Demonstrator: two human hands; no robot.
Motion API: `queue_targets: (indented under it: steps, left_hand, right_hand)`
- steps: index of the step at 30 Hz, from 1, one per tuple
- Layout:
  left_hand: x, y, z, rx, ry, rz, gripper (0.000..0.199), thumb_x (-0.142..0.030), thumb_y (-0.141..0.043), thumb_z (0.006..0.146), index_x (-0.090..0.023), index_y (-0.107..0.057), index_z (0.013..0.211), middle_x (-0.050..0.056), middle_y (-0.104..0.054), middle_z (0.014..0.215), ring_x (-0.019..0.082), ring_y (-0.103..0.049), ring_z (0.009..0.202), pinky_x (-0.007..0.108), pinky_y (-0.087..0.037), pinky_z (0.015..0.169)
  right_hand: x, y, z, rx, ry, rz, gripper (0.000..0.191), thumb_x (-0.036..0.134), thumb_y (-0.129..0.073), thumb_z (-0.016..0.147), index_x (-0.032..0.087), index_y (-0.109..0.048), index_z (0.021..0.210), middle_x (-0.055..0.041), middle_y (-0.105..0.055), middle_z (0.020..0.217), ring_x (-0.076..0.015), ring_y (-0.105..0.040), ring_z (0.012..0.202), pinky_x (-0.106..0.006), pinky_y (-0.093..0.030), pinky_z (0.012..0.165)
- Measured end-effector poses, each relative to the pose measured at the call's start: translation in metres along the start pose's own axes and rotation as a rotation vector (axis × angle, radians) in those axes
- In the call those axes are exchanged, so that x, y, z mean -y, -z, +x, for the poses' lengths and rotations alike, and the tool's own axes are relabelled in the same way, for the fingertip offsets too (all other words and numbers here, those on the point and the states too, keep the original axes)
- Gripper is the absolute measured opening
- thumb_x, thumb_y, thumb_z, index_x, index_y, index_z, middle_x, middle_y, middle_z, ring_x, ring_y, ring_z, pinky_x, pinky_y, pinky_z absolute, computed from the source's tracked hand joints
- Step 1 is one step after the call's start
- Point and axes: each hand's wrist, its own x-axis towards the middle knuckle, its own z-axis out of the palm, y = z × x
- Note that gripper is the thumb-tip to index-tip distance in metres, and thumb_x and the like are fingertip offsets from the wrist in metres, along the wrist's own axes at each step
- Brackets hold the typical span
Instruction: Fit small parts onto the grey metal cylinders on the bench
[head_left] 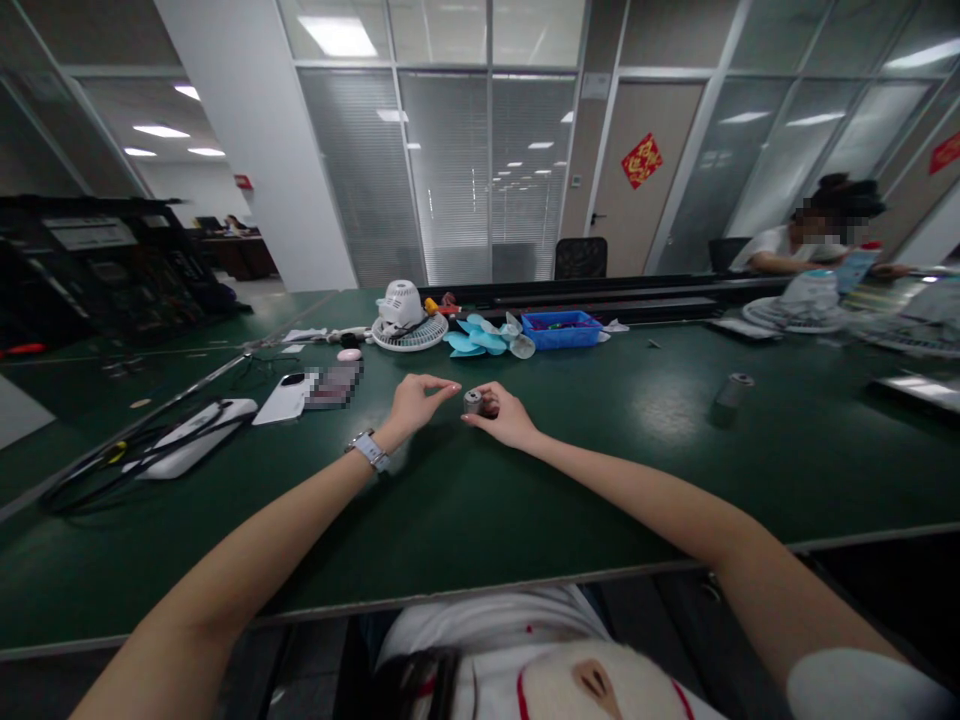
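Observation:
Fingers and thumb of my right hand (pixel 504 416) close round a small grey metal cylinder (pixel 472 402), held upright at the table's middle; a dark mark shows on its top. Just left of it is my left hand (pixel 420 402), its thumb and forefinger tips pinched together. Whatever may sit in that pinch is too small to make out. A similar metal cylinder (pixel 733 389) stands on the green table (pixel 600 510) to the right.
Behind my hands lie a white fan part (pixel 403 310), light blue fan blades (pixel 480 337) and a blue tray (pixel 562 330). Phones (pixel 283 398), a white power bank (pixel 199 438) and black cables (pixel 97 475) are on the left. Another person (pixel 795 245) sits at far right near fan parts.

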Motion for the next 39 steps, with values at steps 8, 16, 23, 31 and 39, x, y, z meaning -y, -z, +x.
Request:
queue_targets:
  steps: [8,16,23,31,39]
  left_hand:
    - [0.014,-0.017,-0.014,0.255,0.051,-0.004,0.016,-0.038,-0.073,0.079,-0.029,-0.082,0.089,0.002,-0.079,0.087,0.020,-0.068,0.076,0.029,-0.048,0.072]
    - [0.009,-0.013,-0.017,0.292,0.029,-0.004,0.027,-0.040,-0.070,0.081,-0.024,-0.080,0.100,0.004,-0.079,0.093,0.020,-0.067,0.079,0.028,-0.046,0.070]
    - [0.026,-0.022,-0.009,-0.052,0.221,-0.092,0.040,-0.044,-0.056,0.088,-0.019,-0.073,0.115,0.002,-0.066,0.069,0.016,-0.057,0.063,0.026,-0.038,0.058]
    - [0.029,-0.025,-0.008,-0.242,0.300,-0.184,0.032,-0.020,-0.041,0.086,-0.019,-0.069,0.099,0.000,-0.061,0.067,0.017,-0.057,0.063,0.027,-0.039,0.060]
    - [0.026,-0.024,-0.009,-0.273,0.299,-0.172,0.028,-0.018,-0.042,0.084,-0.019,-0.069,0.091,0.000,-0.059,0.064,0.018,-0.057,0.063,0.028,-0.039,0.060]
  right_hand:
    - [-0.023,0.064,0.017,-0.273,-0.014,-0.110,0.048,0.043,-0.079,0.070,0.021,-0.059,0.108,-0.0080,-0.071,0.102,-0.0212,-0.069,0.089,-0.036,-0.055,0.080]
    - [-0.073,0.231,0.016,-0.985,-0.407,-0.673,0.046,0.029,-0.075,0.073,0.020,-0.052,0.112,-0.0101,-0.068,0.110,-0.0276,-0.066,0.100,-0.043,-0.048,0.092]
    - [-0.080,0.252,-0.004,-1.055,-0.713,-0.661,0.051,0.027,-0.073,0.076,0.019,-0.050,0.122,-0.0178,-0.062,0.123,-0.0328,-0.061,0.113,-0.045,-0.046,0.097]
    - [-0.030,0.170,0.019,-0.692,-0.067,-0.921,0.058,0.029,-0.060,0.089,0.012,-0.044,0.142,-0.0231,-0.036,0.154,-0.0330,-0.029,0.145,-0.056,-0.026,0.115]
    - [0.022,0.014,0.011,0.389,0.381,-0.643,0.040,0.039,-0.049,0.099,0.026,-0.064,0.134,-0.0069,-0.049,0.150,-0.0251,-0.047,0.138,-0.045,-0.038,0.113]
